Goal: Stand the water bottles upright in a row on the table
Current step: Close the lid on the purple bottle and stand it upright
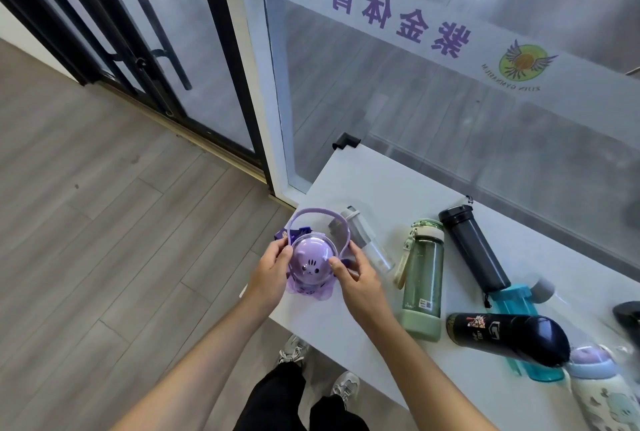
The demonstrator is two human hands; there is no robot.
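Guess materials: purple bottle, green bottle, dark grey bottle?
Purple bottle: likely plastic, glossy clear dome over an opaque lilac lid, translucent body; the strap looks soft and matte. Green bottle: see-through tinted plastic or glass, cannot tell which; its pale green base sleeve looks matte, maybe silicone. Dark grey bottle: opaque with a satin sheen, coated metal or plastic.

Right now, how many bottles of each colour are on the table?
Purple: 1, the cat-faced bottle held by both hands
Clear with grey lid: 1
Green: 1
Dark grey: 1
Teal: 1
Black: 1
White with lilac lid: 1
Total: 7
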